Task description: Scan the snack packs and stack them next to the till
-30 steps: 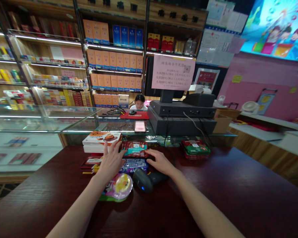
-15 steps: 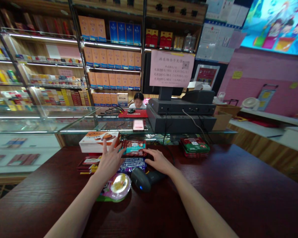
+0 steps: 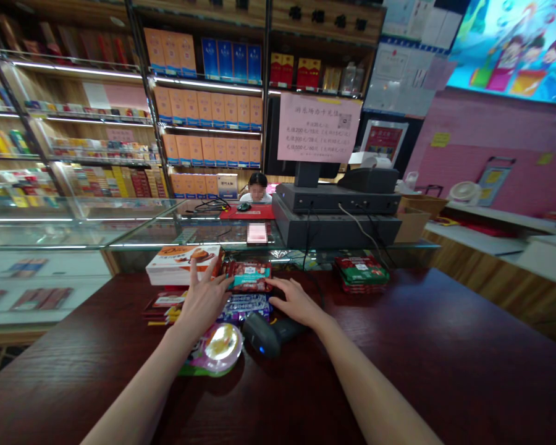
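Two bare hands: held over the goods on the table, palms down and empty. On the left hand (image 3: 204,303), the fingers are fanned wide, the foremost laid against or over the white box's edge. On the right hand (image 3: 294,303), the fingers are loosely bent, with the thumb set apart.
Packet between the hands: a flat, rectangular red-brown and teal glossy packet (image 3: 250,275), placed just right of the box and framed at both ends by fingertips. Light contact is judged likely; no firm grasp is seen.
Packet handling: judged light, its film slippery, its contents fairly stiff but breakable if bent. Hold is best taken at the two short ends, flat and without squeezing.
White box: a white and orange cardboard box with a printed lid (image 3: 178,266), closed; contents hidden. Red packaging is seen beneath it.
Purple wrappers: shiny purple-blue film-wrapped bars (image 3: 246,306), laid just nearer than the packet.
Domed pack: a round pink pack with a clear plastic dome (image 3: 220,349); something yellow is shown inside, not identifiable.
Scanner: a black handheld barcode scanner with a blue light (image 3: 264,337), rested beside the dome.
Right-hand stack: flat green and red packets (image 3: 362,272), piled well apart from the hands.
Carton: a brown open cardboard carton (image 3: 414,219), set beside the register; its inside cannot be seen.
Wall shelves: upright orange and blue boxes (image 3: 220,110) are held in rows.
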Action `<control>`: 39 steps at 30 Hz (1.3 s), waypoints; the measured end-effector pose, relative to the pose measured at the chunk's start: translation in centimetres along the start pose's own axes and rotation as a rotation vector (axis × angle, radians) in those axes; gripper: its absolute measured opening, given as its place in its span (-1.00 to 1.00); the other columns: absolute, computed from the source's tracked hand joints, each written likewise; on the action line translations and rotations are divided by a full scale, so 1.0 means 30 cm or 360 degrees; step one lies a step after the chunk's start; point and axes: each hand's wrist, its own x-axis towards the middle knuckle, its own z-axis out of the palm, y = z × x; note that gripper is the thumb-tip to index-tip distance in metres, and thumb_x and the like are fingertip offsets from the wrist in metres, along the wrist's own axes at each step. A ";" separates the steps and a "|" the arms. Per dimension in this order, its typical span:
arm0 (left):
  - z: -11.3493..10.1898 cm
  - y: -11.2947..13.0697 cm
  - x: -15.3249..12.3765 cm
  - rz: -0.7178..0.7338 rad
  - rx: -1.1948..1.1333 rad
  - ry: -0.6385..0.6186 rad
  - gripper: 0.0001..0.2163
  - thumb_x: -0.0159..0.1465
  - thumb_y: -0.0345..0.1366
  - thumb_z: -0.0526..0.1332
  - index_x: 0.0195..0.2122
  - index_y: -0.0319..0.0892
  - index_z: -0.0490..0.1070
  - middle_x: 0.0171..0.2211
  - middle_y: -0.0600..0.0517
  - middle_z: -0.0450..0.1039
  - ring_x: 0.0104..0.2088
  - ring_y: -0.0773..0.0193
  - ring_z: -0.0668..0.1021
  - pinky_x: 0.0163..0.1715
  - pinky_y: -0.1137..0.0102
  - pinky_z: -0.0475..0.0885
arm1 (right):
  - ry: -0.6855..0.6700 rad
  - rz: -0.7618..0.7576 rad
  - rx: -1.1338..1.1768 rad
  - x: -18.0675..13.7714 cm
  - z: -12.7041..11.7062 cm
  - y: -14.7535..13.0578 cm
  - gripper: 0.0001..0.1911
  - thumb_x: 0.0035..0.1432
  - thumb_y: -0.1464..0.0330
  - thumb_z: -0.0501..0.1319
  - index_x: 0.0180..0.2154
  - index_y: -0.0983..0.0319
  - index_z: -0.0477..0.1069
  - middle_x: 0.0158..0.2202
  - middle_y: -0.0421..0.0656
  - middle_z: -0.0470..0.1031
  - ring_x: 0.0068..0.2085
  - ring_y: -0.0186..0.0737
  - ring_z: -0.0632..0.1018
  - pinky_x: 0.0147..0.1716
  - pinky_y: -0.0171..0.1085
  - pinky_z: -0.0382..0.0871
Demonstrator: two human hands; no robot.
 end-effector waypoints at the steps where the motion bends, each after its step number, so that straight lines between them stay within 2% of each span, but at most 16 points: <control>1: -0.002 0.001 0.000 -0.0002 0.0014 0.0001 -0.70 0.28 -0.34 0.24 0.04 -0.05 0.54 -0.02 -0.04 0.61 0.35 -0.18 0.23 0.31 -0.32 -0.41 | -0.0003 -0.0003 0.0000 0.001 0.001 0.002 -0.43 0.23 0.35 0.22 0.26 0.06 0.29 0.29 -0.07 0.36 0.33 -0.04 0.32 0.35 0.23 -0.14; 6: -0.009 0.005 0.000 0.0022 0.0067 0.0038 -0.70 0.27 -0.35 0.26 0.02 -0.03 0.54 0.16 -0.07 0.48 0.38 -0.18 0.18 0.31 -0.32 -0.40 | -0.0003 -0.0006 -0.0015 0.000 0.001 -0.001 -0.44 0.23 0.36 0.22 0.25 0.05 0.30 0.28 -0.06 0.38 0.32 -0.05 0.34 0.34 0.23 -0.14; 13: 0.010 0.012 -0.004 0.0068 0.0025 0.0038 -0.70 0.25 -0.36 0.26 0.01 -0.08 0.53 0.18 -0.13 0.45 0.33 -0.14 0.27 0.34 -0.27 -0.34 | 0.0012 -0.0021 -0.0051 -0.006 -0.005 0.004 -0.46 0.24 0.36 0.22 0.24 0.06 0.32 0.29 -0.05 0.37 0.35 -0.08 0.30 0.35 0.22 -0.15; 17: 0.020 0.017 -0.002 0.0059 -0.0006 0.0009 -0.69 0.26 -0.34 0.25 0.03 -0.09 0.51 0.22 -0.14 0.41 0.28 -0.11 0.33 0.35 -0.17 -0.12 | 0.0006 0.0008 -0.0077 -0.009 -0.012 0.010 -0.48 0.25 0.35 0.21 0.24 0.09 0.33 0.29 -0.02 0.36 0.35 -0.08 0.29 0.36 0.21 -0.16; 20: 0.026 0.014 0.000 0.0053 -0.0035 -0.0034 -0.67 0.27 -0.34 0.24 0.07 -0.04 0.50 0.24 -0.12 0.39 0.24 -0.10 0.36 0.27 -0.08 0.10 | 0.0018 0.0025 -0.0084 -0.014 -0.018 0.012 -0.49 0.25 0.35 0.20 0.24 0.09 0.33 0.29 -0.03 0.36 0.34 -0.07 0.30 0.36 0.22 -0.16; 23: 0.035 0.008 0.000 0.0063 -0.0036 -0.0065 -0.65 0.29 -0.30 0.23 0.11 0.01 0.46 0.25 -0.09 0.38 0.19 -0.11 0.37 0.17 -0.03 0.21 | 0.0023 0.0039 -0.0092 -0.020 -0.022 0.014 -0.49 0.26 0.34 0.20 0.24 0.09 0.33 0.29 -0.03 0.36 0.34 -0.07 0.30 0.35 0.22 -0.16; 27: 0.053 0.004 0.002 0.0077 -0.0080 -0.0091 -0.65 0.33 -0.28 0.19 0.14 0.01 0.44 0.20 -0.09 0.42 0.15 -0.07 0.39 0.13 0.01 0.23 | 0.0038 0.0053 -0.0059 -0.027 -0.025 0.018 -0.51 0.26 0.33 0.20 0.22 0.07 0.34 0.27 -0.07 0.39 0.31 -0.07 0.35 0.35 0.24 -0.17; 32: 0.081 -0.003 0.000 0.0037 -0.0258 -0.0127 -0.56 0.31 -0.30 0.20 0.23 0.01 0.34 0.11 -0.09 0.50 0.13 -0.03 0.40 0.10 0.06 0.26 | 0.0056 0.0052 0.0014 -0.026 -0.024 0.019 -0.54 0.25 0.34 0.21 0.18 0.04 0.37 0.24 -0.13 0.44 0.25 -0.05 0.42 0.34 0.27 -0.17; 39: 0.116 -0.024 -0.002 -0.0011 -0.0414 -0.0149 -0.53 0.27 -0.27 0.23 0.23 -0.05 0.34 0.14 -0.10 0.48 0.15 0.00 0.41 0.12 0.09 0.28 | 0.0048 0.0093 0.0065 -0.016 -0.018 0.020 -0.50 0.25 0.32 0.22 0.22 0.05 0.35 0.24 -0.12 0.44 0.25 0.00 0.42 0.36 0.25 -0.17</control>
